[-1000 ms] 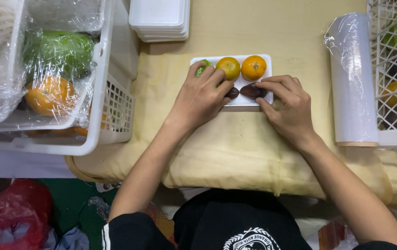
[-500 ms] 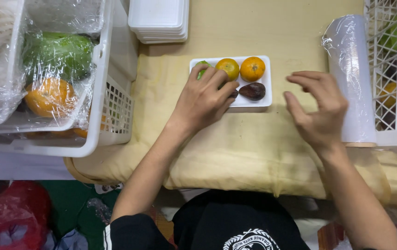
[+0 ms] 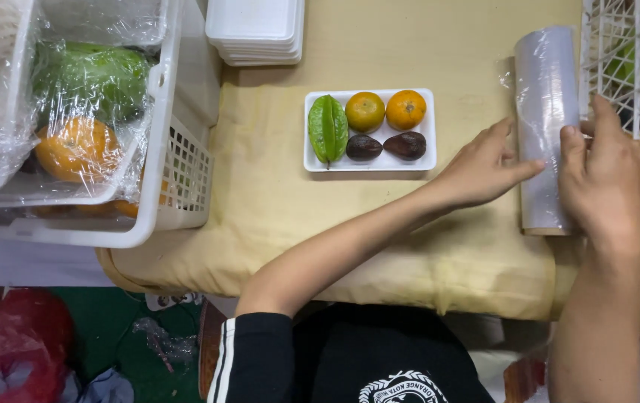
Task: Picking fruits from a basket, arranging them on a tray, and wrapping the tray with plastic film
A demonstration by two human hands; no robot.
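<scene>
Both hands had gone to the roll of cling film (image 3: 546, 127), which lay on the yellow cloth (image 3: 275, 216) against the white wire basket (image 3: 619, 45); the left hand (image 3: 484, 168) rested its extended fingertips (image 3: 533, 163) on the roll's near side, fingers loose and not closed around it; the right hand (image 3: 607, 175) curled over the far side, fingers (image 3: 568, 145) pressing the film without a full clasp. Left of the left fingers, well apart, sat the white foam tray (image 3: 311, 160) with a green star fruit (image 3: 327, 128), two oranges (image 3: 365, 111) and two dark fruits (image 3: 364, 147). Judged from this, the thin film could cling to itself or tear unevenly if pulled crooked; the roll might turn under such a light hold; a sweeping forearm could nudge the tray.
</scene>
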